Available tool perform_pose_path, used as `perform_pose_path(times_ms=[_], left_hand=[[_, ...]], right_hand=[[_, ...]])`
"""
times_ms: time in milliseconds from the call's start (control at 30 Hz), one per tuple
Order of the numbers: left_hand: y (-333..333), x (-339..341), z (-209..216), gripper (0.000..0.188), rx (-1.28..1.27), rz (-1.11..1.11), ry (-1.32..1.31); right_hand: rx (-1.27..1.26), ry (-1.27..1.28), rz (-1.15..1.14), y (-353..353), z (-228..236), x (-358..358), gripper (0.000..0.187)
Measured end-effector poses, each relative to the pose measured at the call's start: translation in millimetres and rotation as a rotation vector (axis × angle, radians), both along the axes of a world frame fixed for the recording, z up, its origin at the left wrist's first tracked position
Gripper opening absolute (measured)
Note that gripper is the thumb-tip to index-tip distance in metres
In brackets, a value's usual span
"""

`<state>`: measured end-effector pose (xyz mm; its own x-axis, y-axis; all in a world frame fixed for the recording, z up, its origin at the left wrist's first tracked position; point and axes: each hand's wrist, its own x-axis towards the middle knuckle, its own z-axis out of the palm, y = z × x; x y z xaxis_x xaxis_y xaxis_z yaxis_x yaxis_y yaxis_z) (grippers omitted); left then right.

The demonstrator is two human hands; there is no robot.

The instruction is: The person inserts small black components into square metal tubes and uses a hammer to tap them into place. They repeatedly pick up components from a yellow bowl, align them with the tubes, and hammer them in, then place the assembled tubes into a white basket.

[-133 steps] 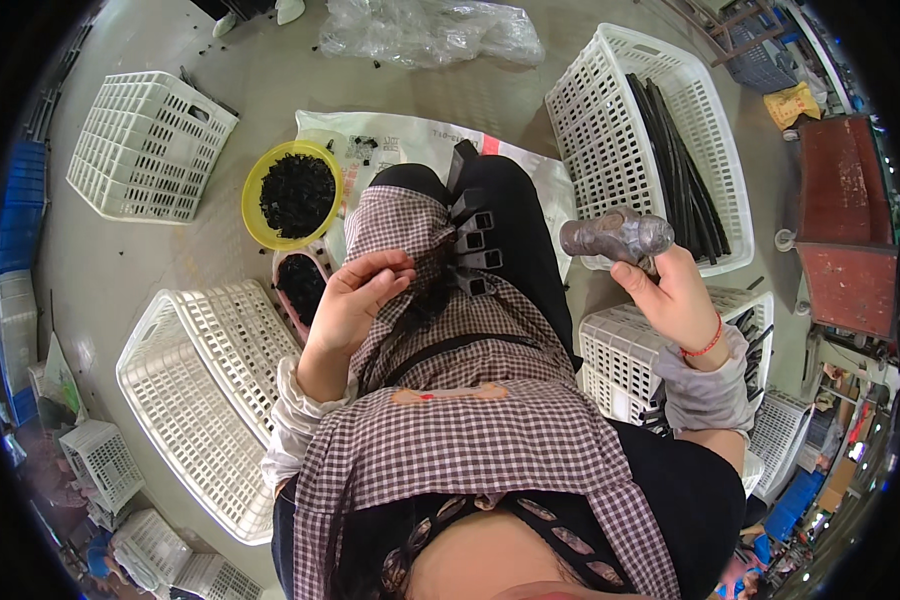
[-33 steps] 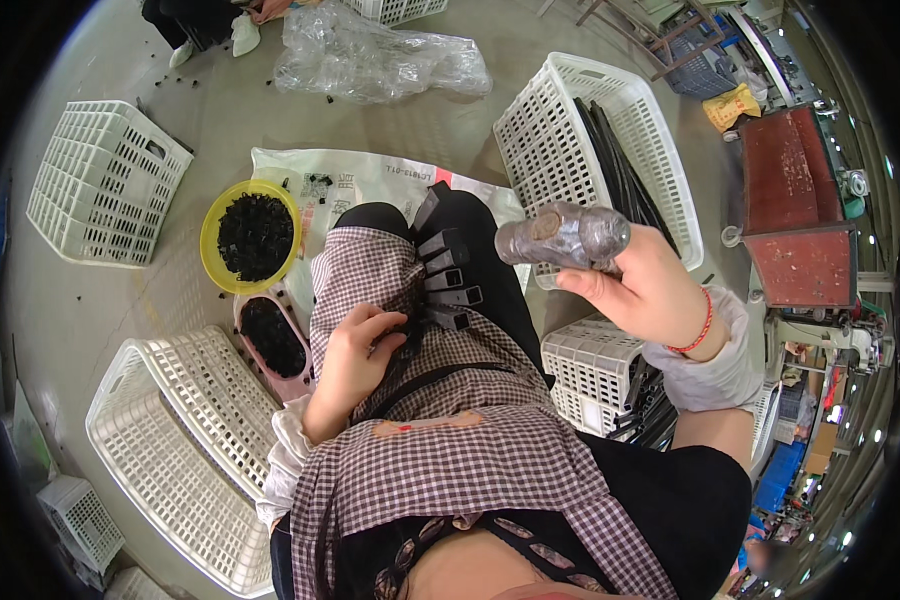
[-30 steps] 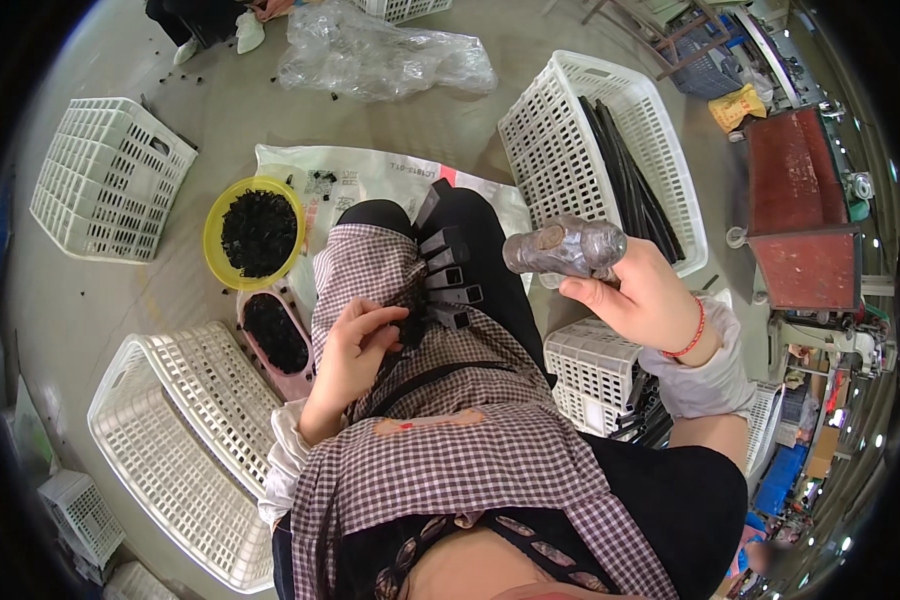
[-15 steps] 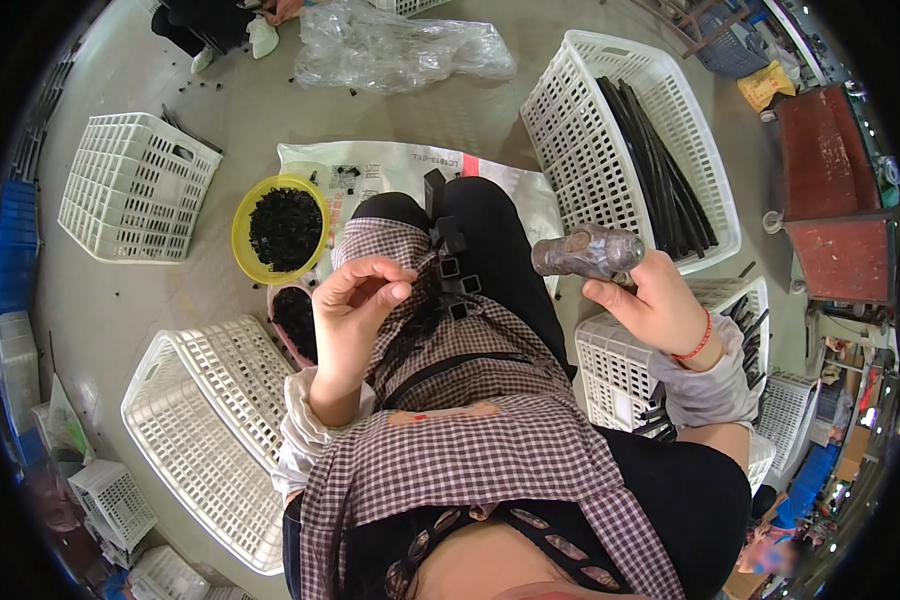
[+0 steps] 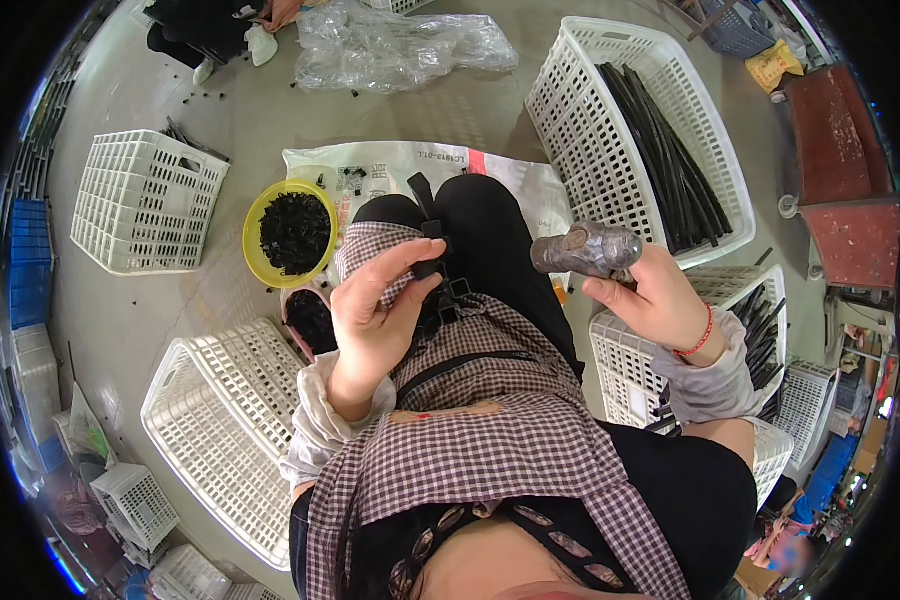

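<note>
Metal hammer point(image 5: 588, 250) held in right hand point(image 5: 658, 300); left hand point(image 5: 375, 308) by black tubes point(image 5: 431, 231), grip unclear.

Open: between left hand point(image 5: 375, 312) and hammer point(image 5: 585, 250) | below: black tubes point(image 5: 432, 231) | right: white crate point(image 5: 582, 130)

My bare hands point(image 5: 378, 312) sit above loose pale sleeves point(image 5: 705, 375), either side of my brown-and-white gingham apron point(image 5: 510, 455). On the apron are a tan, red-touched patch point(image 5: 450, 412) and a dark band point(image 5: 460, 361). Black trousers point(image 5: 490, 220) emerge beyond it; a red bracelet point(image 5: 707, 335) circles my right wrist.
</note>
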<state>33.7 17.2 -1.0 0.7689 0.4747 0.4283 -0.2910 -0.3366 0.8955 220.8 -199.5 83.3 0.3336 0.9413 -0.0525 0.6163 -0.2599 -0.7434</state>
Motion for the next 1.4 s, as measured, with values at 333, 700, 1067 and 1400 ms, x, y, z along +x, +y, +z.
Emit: perform_pose_path(times_ms=[333,700,1067,1400], left_hand=[[2,2,9,0.056,0.251,0.012,0.107],[0,-5,2,0.058,0.226,0.083,0.104],[5,-17,-8,0.067,0.028,0.065,0.156],[4,-11,-1,0.064,0.102,0.108,0.043]], right_hand=[[0.046,0.008,-0.001,-2,-11,0,0.036],[0.023,-0.003,0.028,7,-3,-6,0.035],[0.018,-0.054,0.122,42,25,-25,0.037],[0.075,-0.185,0.203,80,63,-33,0.04]])
